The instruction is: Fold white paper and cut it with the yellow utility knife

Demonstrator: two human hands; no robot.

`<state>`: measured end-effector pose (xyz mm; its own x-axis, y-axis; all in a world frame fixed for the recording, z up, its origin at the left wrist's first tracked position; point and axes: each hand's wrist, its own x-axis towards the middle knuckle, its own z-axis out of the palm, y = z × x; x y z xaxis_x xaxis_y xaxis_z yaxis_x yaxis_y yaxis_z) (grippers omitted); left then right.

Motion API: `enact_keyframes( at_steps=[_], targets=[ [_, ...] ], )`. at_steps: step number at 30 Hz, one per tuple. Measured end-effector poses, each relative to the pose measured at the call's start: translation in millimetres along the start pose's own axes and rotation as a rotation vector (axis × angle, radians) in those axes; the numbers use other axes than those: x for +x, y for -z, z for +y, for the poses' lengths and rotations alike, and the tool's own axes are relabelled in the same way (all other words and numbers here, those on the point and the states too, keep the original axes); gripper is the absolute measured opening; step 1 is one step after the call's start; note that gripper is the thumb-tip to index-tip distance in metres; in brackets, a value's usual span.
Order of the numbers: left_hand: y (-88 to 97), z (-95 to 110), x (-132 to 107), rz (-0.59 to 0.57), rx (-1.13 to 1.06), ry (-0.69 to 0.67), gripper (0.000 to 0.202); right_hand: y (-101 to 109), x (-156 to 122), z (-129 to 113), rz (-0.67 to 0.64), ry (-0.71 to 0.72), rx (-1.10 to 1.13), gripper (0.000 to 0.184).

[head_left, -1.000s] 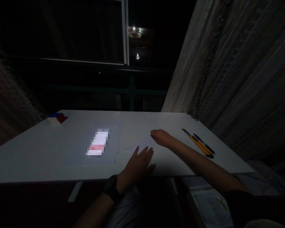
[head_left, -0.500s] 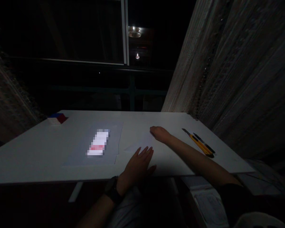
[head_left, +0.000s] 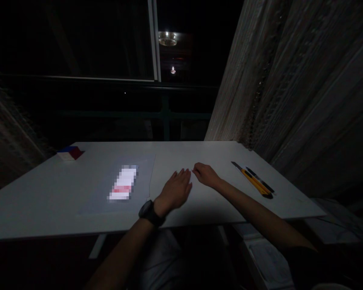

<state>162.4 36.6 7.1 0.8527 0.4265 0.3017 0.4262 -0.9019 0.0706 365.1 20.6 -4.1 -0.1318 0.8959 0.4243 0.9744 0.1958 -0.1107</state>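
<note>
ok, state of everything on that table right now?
left hand: open, flat, palm down on table.
right hand: curled, fingertips on table; hold unclear.
utility knife: lying flat, untouched.
pen: lying beside knife, untouched.
cube: resting at far left corner.
sheet: flat, left of hands.

My left hand [head_left: 175, 189] and right hand [head_left: 206, 175] are bare, as are both forearms. A black wristwatch [head_left: 151, 212] with a dark band wraps my left wrist. A dark sleeve [head_left: 308, 262] covers my right upper arm, and pale grey fabric [head_left: 163, 257] covers my lap.
</note>
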Motion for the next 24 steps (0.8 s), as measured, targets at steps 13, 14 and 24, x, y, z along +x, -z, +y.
enact_keyframes(
  at_steps=[13, 14, 24],
  targets=[
    [-17.5, -20.3, 14.1, -0.06, 0.028, 0.069, 0.052, 7.3, 21.2, 6.1, -0.153, 0.012, -0.144, 0.017],
    [-17.9, -20.3, 14.2, -0.052, 0.028, 0.066, 0.052, 7.8, 21.4, 6.0, -0.158, 0.013, -0.151, 0.017],
    [-18.0, -18.0, 12.7, 0.022, 0.057, 0.02, 0.049, 18.2, 14.6, -0.7, -0.185, 0.045, -0.196, 0.019]
  ],
)
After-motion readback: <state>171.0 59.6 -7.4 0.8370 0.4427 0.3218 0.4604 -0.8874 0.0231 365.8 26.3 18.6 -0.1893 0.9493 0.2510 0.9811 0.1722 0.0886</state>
